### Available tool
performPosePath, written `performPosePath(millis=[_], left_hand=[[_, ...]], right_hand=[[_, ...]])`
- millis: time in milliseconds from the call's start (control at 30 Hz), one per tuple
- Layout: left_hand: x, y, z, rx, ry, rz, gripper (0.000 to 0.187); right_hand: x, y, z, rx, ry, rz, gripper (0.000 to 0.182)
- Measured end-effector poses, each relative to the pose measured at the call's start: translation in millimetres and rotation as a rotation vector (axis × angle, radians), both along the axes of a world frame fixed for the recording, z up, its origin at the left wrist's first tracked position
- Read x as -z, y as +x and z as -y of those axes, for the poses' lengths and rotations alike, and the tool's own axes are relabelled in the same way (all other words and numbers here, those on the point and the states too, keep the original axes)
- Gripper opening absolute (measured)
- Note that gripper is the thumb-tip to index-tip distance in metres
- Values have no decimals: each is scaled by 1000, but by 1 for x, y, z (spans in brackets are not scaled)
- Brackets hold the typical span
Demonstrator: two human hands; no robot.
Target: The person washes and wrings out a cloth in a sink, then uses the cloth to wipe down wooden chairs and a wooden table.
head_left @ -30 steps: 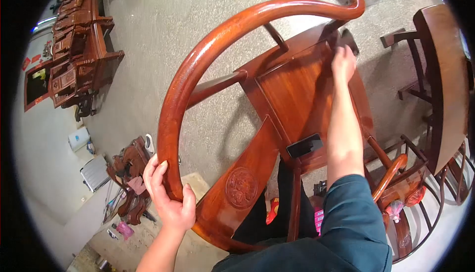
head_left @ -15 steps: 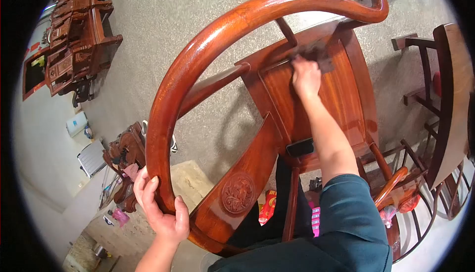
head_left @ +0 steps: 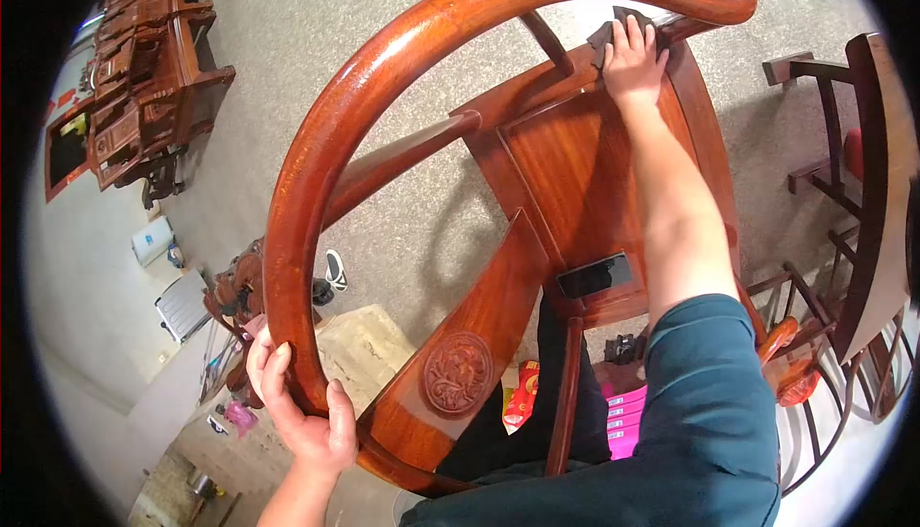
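A glossy reddish-brown wooden chair (head_left: 522,316) with a curved top rail (head_left: 369,96) fills the middle of the head view. My left hand (head_left: 307,412) grips the rail at its lower left, fingers outside and thumb inside. At the far side of the seat (head_left: 575,168), my right hand (head_left: 634,65) presses a dark cloth (head_left: 601,40) with its fingers stretched over it, near the rail's hooked end. Part of the cloth is hidden under the hand. A black phone-like slab (head_left: 594,276) lies on the seat's near edge. The backrest bears a round carving (head_left: 458,374).
Dark wooden furniture (head_left: 867,201) stands close on the right, and carved pieces (head_left: 144,77) line the upper left. Near my legs are a red packet (head_left: 521,395) and pink boxes (head_left: 626,422). A shoe (head_left: 335,270) shows on the speckled floor.
My right hand has moved with the cloth from the seat panel to its far edge, its fingers more spread. The left hand keeps its hold; the rail sits slightly left and higher in view.
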State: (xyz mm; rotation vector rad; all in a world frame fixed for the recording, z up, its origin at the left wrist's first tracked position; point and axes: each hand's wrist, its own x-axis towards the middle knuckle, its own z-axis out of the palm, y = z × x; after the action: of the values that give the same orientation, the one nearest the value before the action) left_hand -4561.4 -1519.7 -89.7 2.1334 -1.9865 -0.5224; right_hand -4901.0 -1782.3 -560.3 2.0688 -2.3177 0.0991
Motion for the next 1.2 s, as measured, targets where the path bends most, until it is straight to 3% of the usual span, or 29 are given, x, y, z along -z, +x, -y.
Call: performPosePath(millis=[133, 300, 400, 533, 600, 867, 933, 967, 1067, 1200], left_hand=[[-6, 0, 2, 33, 49, 29, 73], [-8, -2, 4, 43, 63, -5, 74], [-7, 0, 2, 23, 44, -8, 73], [-5, -4, 6, 27, 19, 64, 72], [-7, -5, 8, 37, 19, 57, 72], [-6, -5, 8, 42, 5, 48, 73], [-5, -4, 8, 32, 11, 36, 73], [-6, -3, 7, 23, 25, 27, 72], [-5, -5, 8, 17, 17, 2, 72], [-5, -5, 7, 16, 12, 19, 71]], right_hand=[[0, 36, -60, -9, -109, 157, 54], [0, 115, -138, 30, 10, 242, 57], [-16, 164, -132, -83, 109, 454, 53], [-16, 203, -109, -285, 201, 548, 51], [-15, 197, -115, -325, 139, 589, 50], [-41, 55, -194, -892, 456, 412, 48], [-45, 38, -190, -927, 453, 435, 48], [-44, 40, -186, -923, 507, 393, 47], [-36, 89, -185, -666, 337, 439, 47], [-47, 172, -169, -374, 425, 532, 46]])
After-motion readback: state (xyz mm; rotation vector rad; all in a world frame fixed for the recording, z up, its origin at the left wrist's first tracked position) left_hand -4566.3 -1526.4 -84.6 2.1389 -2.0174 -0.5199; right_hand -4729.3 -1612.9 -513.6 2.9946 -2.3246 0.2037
